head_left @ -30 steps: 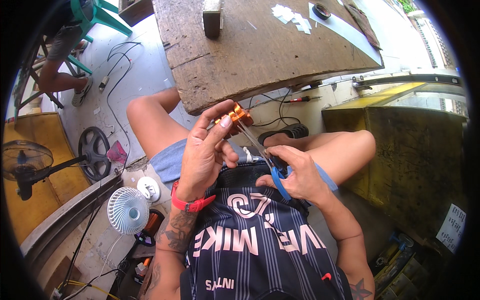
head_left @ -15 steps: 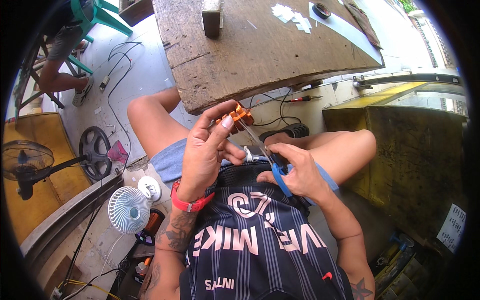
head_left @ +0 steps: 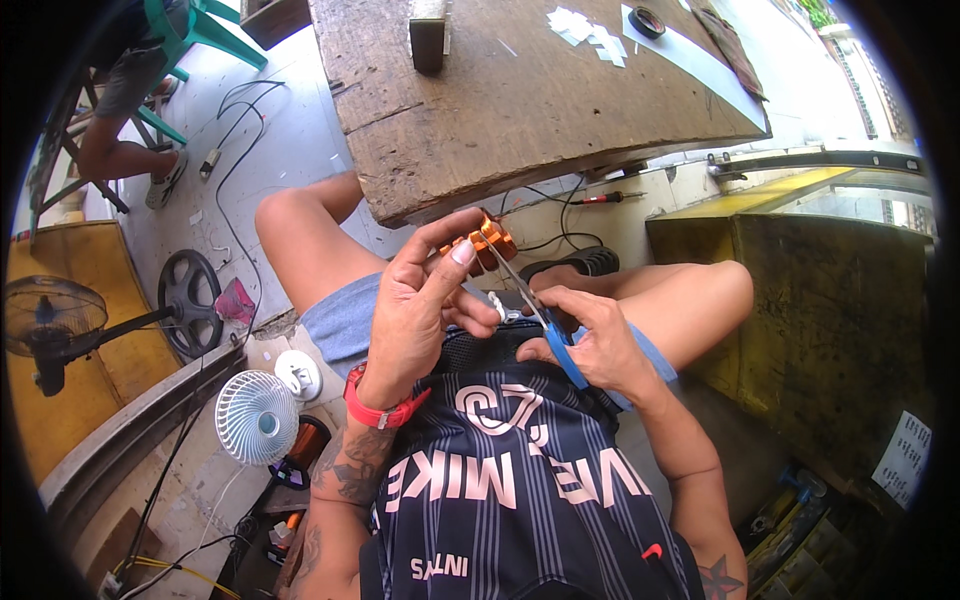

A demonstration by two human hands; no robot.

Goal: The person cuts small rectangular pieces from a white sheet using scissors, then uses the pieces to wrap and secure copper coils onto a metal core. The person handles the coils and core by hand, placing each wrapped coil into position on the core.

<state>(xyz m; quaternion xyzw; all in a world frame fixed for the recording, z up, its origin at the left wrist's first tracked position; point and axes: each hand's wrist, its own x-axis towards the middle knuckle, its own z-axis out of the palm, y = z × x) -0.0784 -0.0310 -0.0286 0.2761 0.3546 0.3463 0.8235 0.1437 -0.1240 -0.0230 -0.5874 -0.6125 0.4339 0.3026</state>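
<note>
My left hand (head_left: 412,305) pinches a small orange copper-wound coil (head_left: 492,246), which looks like a motor stator, between thumb and fingers above my lap. In my right hand (head_left: 600,340) is a pair of scissors (head_left: 567,360) with blue handles. Their metal blades point up and left, and the tips meet the coil's near side. Whether a wire lies between the blades is too small to tell. Part of the coil is hidden behind my left fingers.
Just ahead stands a worn wooden table (head_left: 480,130) bearing a dark block (head_left: 428,45), white paper pieces (head_left: 590,35) and a tape roll (head_left: 645,21). A soldering iron (head_left: 600,198) lies beyond my knees. A small white fan (head_left: 257,418) is at left; another person's leg (head_left: 120,145) shows far left.
The coil has turned slightly and shifted a little right and down in my left hand. The scissors' handles have come closer together, and the blades now look nearly closed at the coil.
</note>
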